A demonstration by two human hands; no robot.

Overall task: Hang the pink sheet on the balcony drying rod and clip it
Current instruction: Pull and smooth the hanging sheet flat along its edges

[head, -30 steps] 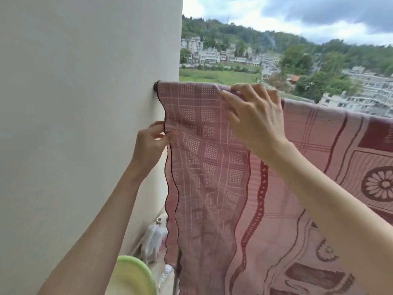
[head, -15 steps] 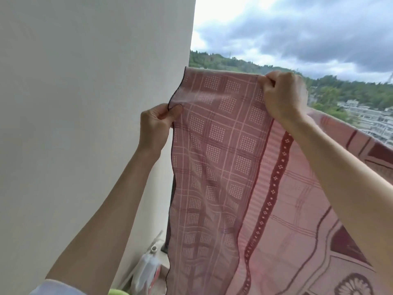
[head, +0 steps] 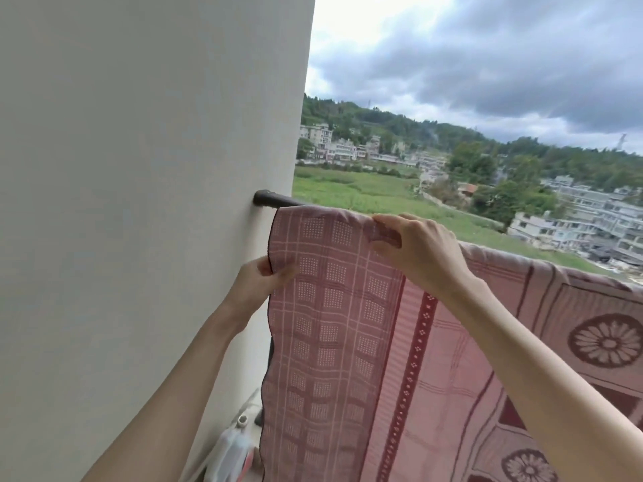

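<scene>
The pink sheet (head: pixel 351 346), patterned with checks, a dark red dotted stripe and flower medallions, hangs over the dark drying rod (head: pixel 275 200), whose short bare end meets the wall. My left hand (head: pixel 259 285) pinches the sheet's left hem a little below the rod. My right hand (head: pixel 417 250) grips the sheet's top fold right at the rod. The rod is hidden under the cloth to the right. No clip is in view.
A pale wall (head: pixel 146 203) fills the left side, close to the sheet's edge. A white plastic bottle (head: pixel 233 447) stands low by the wall's foot. Beyond the rod lie open air, green fields, buildings and wooded hills.
The sheet's top edge, lifted high half a second ago, has come back down onto the rod. Its left hem now sits a little further from the wall, leaving the rod's end bare.
</scene>
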